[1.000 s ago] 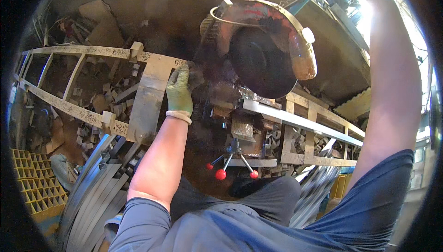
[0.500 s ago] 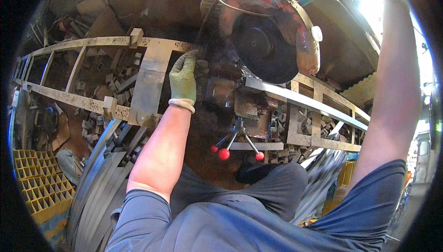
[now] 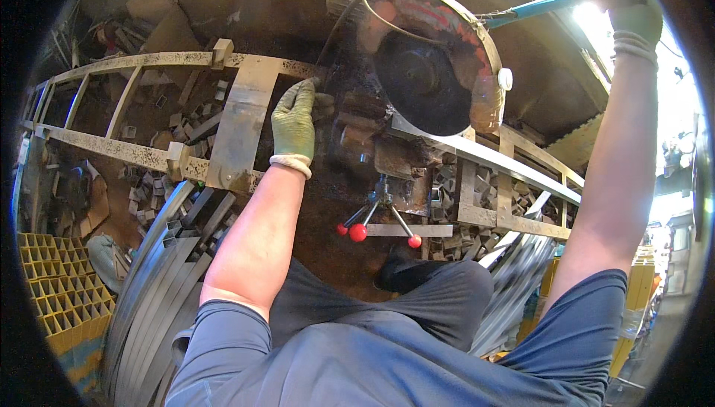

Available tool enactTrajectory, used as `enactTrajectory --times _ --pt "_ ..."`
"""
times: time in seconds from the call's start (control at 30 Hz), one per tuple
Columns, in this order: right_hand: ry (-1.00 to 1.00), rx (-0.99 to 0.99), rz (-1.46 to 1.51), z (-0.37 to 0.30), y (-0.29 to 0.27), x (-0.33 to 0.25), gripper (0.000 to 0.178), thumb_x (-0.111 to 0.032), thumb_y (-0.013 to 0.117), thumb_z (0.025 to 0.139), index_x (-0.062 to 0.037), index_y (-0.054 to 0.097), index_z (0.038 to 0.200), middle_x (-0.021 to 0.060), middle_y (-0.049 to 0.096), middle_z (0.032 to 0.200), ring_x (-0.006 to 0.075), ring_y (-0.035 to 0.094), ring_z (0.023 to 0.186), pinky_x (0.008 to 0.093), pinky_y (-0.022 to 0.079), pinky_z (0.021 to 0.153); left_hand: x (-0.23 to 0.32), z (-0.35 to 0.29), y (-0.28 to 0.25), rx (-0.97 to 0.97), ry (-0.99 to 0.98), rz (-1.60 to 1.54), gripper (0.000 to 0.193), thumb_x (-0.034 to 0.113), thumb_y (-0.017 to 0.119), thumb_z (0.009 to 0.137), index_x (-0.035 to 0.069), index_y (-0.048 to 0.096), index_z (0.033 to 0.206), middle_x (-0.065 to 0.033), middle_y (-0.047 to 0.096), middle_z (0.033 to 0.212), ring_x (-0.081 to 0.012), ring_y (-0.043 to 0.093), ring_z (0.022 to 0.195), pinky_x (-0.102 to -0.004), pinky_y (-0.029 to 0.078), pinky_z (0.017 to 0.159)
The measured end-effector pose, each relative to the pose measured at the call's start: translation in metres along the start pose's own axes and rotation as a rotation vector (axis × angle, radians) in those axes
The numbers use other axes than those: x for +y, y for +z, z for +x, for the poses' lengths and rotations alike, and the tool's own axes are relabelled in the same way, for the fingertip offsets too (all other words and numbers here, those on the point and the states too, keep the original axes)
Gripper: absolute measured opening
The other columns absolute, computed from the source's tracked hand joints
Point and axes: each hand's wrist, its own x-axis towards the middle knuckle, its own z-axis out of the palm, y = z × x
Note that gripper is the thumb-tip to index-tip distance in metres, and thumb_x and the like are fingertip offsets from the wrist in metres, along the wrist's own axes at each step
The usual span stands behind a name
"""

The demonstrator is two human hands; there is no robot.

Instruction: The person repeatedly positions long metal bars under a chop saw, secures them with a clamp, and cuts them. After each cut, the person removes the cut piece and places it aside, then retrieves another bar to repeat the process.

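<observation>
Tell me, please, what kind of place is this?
Most likely a metal-cutting workshop. A chop saw with a large round blade stands on a rusty steel frame; small cut-off metal pieces lie under it, and long metal strips are stacked at the left. The gloved left hand rests by the saw, and the right hand grips its blue handle.

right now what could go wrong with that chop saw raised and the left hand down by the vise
1. The gloved left hand rests beside the clamp area, close under the cutting disc; if the saw comes down, fingers could be in its path.
2. The right hand grips the blue handle at full stretch, so control may be weak.
3. Loose metal offcuts could shift underfoot or snag.
</observation>
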Motion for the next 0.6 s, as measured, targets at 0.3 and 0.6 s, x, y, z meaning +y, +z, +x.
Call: enactTrajectory --times 0.3,0.6 --pt "0.057 0.072 -0.038 0.03 -0.088 -0.008 0.038 -0.015 0.052 0.109 0.0117 0.073 0.125 0.0269 0.079 0.12 0.0421 0.075 0.111 0.0554 0.062 0.104 -0.008 -0.002 0.008 -0.016 -0.025 -0.047 0.027 0.028 0.074 0.115 0.006 0.082 0.128 -0.0072 0.084 0.098 -0.015 0.078 0.083 -0.0325 0.062 0.078" --pt "0.178 -0.126 0.196 0.002 -0.07 -0.014 0.032 -0.015 0.057 0.107 0.0097 0.076 0.11 0.0268 0.078 0.111 0.0404 0.074 0.103 0.0551 0.062 0.096 -0.013 -0.002 0.007 -0.011 -0.01 -0.049 0.025 0.026 0.074 0.115 0.005 0.081 0.127 -0.0073 0.084 0.099 -0.0149 0.078 0.084 -0.0312 0.062 0.08"
